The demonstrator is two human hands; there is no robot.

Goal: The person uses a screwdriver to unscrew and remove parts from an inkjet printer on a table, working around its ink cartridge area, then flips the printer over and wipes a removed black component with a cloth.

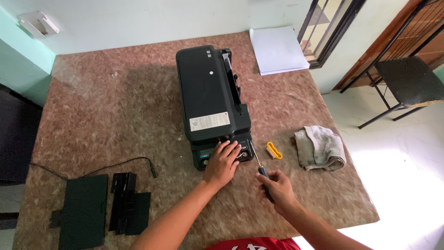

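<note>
A black printer (208, 88) lies on the brown stone table (111, 106), its near end towards me. My left hand (223, 162) rests flat on that near end, fingers spread over the black panel. My right hand (277, 187) grips the dark handle of a screwdriver (260, 169). The screwdriver's thin shaft points up and left, and its tip touches the printer's near right corner.
A small yellow brush (274, 150) and a folded grey cloth (320, 147) lie right of the printer. White paper (277, 50) sits at the far right edge. Black plastic panels (99, 208) and a black cable (115, 165) lie near left. A dark chair (407, 81) stands beyond the table.
</note>
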